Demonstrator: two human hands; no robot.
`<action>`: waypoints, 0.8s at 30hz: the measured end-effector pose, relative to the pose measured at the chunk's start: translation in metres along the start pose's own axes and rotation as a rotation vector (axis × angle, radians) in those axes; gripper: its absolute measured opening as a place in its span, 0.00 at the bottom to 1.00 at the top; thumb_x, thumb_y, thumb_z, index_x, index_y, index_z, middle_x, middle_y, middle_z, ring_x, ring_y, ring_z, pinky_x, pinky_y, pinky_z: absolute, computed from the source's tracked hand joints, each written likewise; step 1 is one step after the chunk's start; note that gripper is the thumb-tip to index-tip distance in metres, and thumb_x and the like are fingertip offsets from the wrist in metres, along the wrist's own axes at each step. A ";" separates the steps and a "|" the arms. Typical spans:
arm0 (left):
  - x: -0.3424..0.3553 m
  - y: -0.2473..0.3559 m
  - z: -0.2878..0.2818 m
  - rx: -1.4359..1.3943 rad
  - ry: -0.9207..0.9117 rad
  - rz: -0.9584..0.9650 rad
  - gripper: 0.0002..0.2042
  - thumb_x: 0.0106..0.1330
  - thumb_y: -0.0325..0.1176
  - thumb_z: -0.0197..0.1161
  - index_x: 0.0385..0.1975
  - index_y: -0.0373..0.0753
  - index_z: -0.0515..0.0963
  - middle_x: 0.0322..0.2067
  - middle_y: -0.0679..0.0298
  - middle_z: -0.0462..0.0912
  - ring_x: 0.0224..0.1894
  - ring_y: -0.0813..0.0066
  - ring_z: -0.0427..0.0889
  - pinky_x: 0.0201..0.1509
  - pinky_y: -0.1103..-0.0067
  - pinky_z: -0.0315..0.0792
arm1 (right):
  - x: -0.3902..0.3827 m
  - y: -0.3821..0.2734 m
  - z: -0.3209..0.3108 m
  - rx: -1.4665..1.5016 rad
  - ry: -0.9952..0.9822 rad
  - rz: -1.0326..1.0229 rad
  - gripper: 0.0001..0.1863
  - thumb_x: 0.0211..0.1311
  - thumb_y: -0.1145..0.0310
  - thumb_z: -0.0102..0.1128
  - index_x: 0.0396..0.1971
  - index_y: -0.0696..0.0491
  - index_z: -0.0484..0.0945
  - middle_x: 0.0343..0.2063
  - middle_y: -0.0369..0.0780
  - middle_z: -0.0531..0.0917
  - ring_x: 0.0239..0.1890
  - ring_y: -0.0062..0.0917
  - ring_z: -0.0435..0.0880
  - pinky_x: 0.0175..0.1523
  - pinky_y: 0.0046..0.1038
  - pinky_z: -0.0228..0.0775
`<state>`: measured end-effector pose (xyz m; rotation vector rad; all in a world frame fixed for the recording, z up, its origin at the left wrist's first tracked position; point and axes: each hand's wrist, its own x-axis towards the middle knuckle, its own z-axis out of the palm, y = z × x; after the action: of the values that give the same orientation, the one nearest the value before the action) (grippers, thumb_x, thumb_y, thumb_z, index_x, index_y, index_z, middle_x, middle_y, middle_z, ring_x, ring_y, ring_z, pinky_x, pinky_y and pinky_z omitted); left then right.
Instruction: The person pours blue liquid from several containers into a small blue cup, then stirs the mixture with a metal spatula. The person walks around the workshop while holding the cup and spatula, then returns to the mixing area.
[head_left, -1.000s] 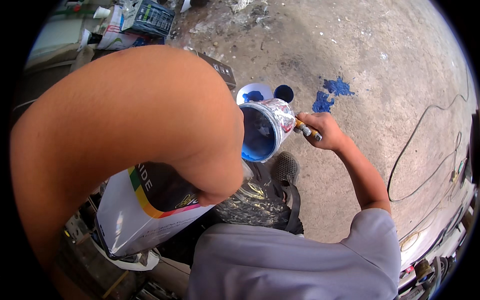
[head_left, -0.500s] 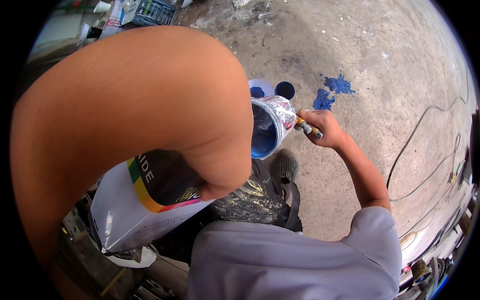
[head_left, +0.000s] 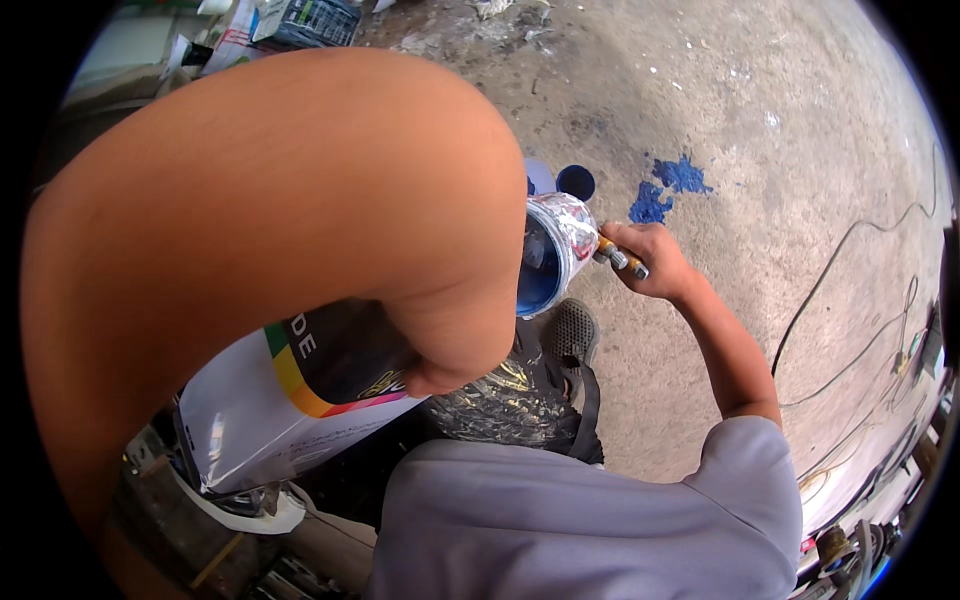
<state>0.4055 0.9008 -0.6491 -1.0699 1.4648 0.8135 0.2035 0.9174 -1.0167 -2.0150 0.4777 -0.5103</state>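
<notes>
My left hand (head_left: pixel 428 378) grips a white rectangular can (head_left: pixel 238 420) with a black, rainbow-edged label, though my bent forearm hides most of the fingers. A paint-smeared white bucket (head_left: pixel 571 236) with a blue interior lies tilted, its mouth toward the left and partly behind that forearm. Against its right side, my right hand (head_left: pixel 645 255) is closed on orange-handled tools (head_left: pixel 611 250) with grey metal ends; whether it also holds the bucket I cannot tell. A small dark-blue cup (head_left: pixel 575 183) stands just beyond, beside a partly hidden white lid (head_left: pixel 540 172).
Blue paint splatters (head_left: pixel 680 175) mark the concrete floor (head_left: pixel 760 90). My shoe (head_left: pixel 574 335) is below the bucket. A dark cable (head_left: pixel 843 242) loops along the right, and cluttered boxes and containers (head_left: pixel 306 24) sit at the upper left.
My left arm has moved up and to the right, covering more of the bucket and lid. The can has shifted slightly upward. My right hand and bucket have shifted slightly rightward.
</notes>
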 end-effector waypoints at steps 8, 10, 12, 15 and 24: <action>0.000 0.000 0.005 0.004 0.021 0.003 0.17 0.48 0.39 0.69 0.34 0.33 0.89 0.24 0.50 0.84 0.34 0.50 0.84 0.39 0.62 0.78 | 0.000 -0.007 0.002 -0.018 -0.057 0.041 0.23 0.48 0.81 0.62 0.48 0.55 0.80 0.28 0.48 0.82 0.32 0.49 0.83 0.38 0.40 0.75; -0.001 0.000 0.008 0.004 0.026 0.003 0.17 0.48 0.39 0.69 0.34 0.33 0.89 0.24 0.50 0.84 0.34 0.50 0.84 0.39 0.62 0.78 | 0.001 -0.009 0.004 -0.012 -0.049 0.030 0.23 0.48 0.81 0.62 0.48 0.55 0.80 0.28 0.47 0.83 0.32 0.49 0.83 0.38 0.40 0.75; -0.003 0.000 0.011 -0.001 0.035 0.001 0.17 0.48 0.39 0.69 0.34 0.33 0.89 0.25 0.50 0.84 0.34 0.50 0.84 0.39 0.62 0.78 | 0.001 -0.011 0.005 -0.013 -0.051 0.019 0.23 0.48 0.81 0.62 0.49 0.55 0.81 0.29 0.47 0.83 0.33 0.49 0.83 0.38 0.40 0.75; -0.003 -0.001 0.010 0.019 0.047 0.012 0.17 0.48 0.39 0.69 0.34 0.33 0.89 0.25 0.50 0.84 0.34 0.50 0.84 0.39 0.62 0.78 | -0.001 -0.011 0.004 -0.021 -0.048 0.027 0.24 0.48 0.81 0.62 0.49 0.55 0.81 0.30 0.48 0.83 0.33 0.49 0.84 0.38 0.40 0.75; -0.015 -0.008 0.026 0.006 0.115 0.027 0.18 0.48 0.39 0.69 0.35 0.33 0.89 0.25 0.51 0.84 0.34 0.51 0.83 0.39 0.62 0.78 | 0.003 -0.022 0.010 0.011 -0.031 0.015 0.23 0.46 0.80 0.63 0.47 0.53 0.78 0.25 0.48 0.79 0.30 0.50 0.81 0.34 0.40 0.72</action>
<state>0.4226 0.9240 -0.6383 -1.1103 1.5797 0.7770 0.2139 0.9333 -1.0012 -2.0044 0.4697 -0.4715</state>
